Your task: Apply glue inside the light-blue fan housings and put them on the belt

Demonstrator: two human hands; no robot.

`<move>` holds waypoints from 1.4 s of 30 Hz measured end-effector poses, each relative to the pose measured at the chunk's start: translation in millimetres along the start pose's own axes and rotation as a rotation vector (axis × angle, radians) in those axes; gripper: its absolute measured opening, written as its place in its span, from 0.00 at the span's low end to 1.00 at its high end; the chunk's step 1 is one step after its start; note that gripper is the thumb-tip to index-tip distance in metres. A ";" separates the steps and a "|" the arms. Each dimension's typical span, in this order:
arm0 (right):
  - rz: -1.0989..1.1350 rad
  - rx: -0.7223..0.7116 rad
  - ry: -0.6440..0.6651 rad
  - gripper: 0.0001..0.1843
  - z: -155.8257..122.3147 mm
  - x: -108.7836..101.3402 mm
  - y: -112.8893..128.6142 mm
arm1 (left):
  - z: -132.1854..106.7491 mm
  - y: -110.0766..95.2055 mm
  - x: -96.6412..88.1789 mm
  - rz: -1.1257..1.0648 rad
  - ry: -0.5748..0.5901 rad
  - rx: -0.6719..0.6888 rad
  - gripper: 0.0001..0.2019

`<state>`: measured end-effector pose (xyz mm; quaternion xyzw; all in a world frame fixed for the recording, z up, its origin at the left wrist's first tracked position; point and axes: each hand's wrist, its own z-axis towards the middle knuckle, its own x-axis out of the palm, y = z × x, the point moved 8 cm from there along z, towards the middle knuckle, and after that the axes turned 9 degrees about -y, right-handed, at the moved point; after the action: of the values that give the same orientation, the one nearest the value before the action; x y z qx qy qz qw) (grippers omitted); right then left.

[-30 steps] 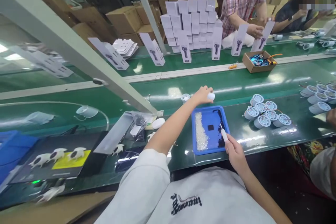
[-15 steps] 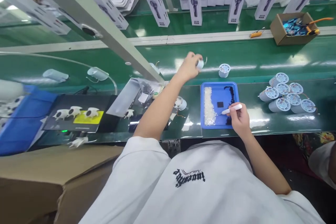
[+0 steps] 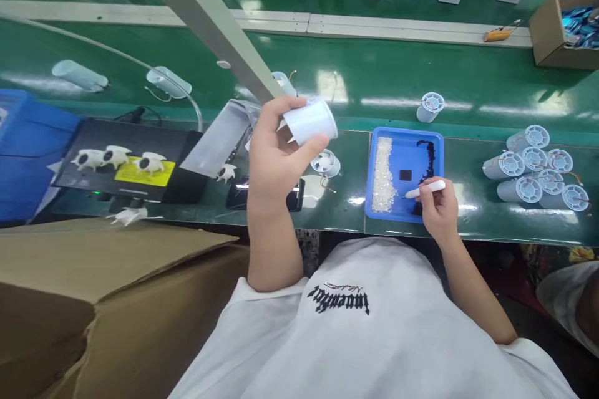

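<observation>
My left hand is raised above the bench edge, fingers wrapped round a white cylindrical fan housing. My right hand rests at the lower right corner of a blue tray and grips a white pen-shaped tool whose tip points left into the tray. The tray holds a strip of small clear parts, a strip of small black parts and a black square. One white fan part lies just left of the tray.
Several white fan housings lie clustered right of the tray, one more on the belt behind it. A black mat with white fan blades sits left, a brown carton lower left, a parts box far right.
My left hand drew back from the belt toward me, carrying the white fan housing. The view tilted down. My right hand stayed at the tray with the pen tool.
</observation>
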<state>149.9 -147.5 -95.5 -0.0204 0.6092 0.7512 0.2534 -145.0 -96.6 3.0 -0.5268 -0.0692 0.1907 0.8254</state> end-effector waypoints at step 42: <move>-0.017 -0.665 0.648 0.12 -36.8 129.8 86.7 | -70.8 70.3 -95.3 0.203 -0.262 -0.323 0.25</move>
<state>-8.5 -146.6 -70.5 -0.3394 0.3828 0.8585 0.0358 -227.1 -167.1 -82.6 -0.6272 -0.1518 0.3260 0.6909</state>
